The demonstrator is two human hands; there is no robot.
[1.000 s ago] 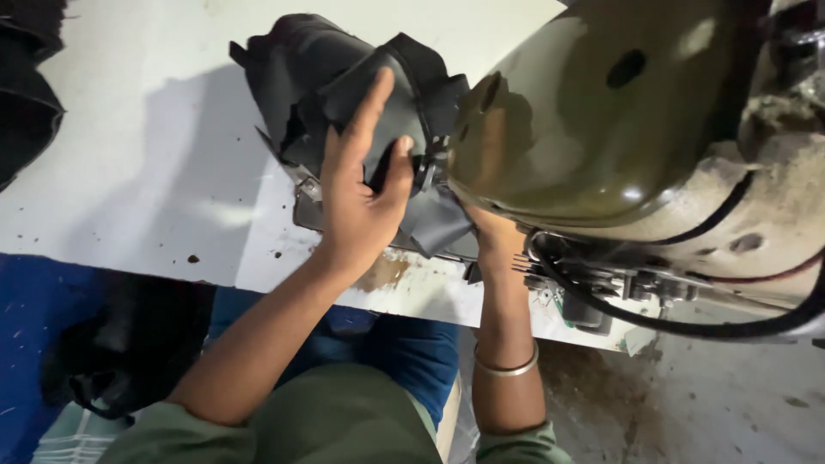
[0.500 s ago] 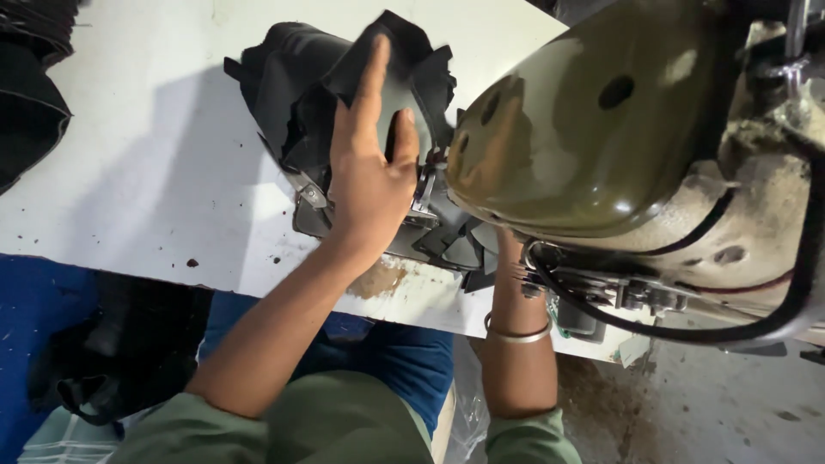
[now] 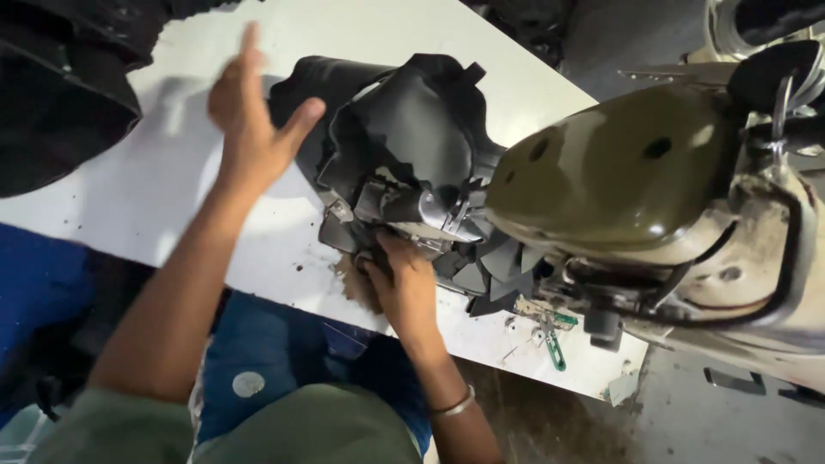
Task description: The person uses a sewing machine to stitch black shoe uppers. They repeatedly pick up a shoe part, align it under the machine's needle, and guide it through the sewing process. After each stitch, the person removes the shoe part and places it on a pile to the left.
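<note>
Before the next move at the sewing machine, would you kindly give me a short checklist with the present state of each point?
1. Left hand clear of the machine: ok, it is raised open above the white table, touching nothing.
2. Right hand on the work: ok, it rests at the table edge against the black leather piece.
3. Right fingertips away from the needle: cannot tell, the metal arm and the leather hide that spot.
4. Leather lying flat: not ok, it stands bunched and folded.
5. Olive-green machine head running or stopped: cannot tell.
6. Small green-handled tool out of the way: ok, it lies apart near the table's edge.
</note>
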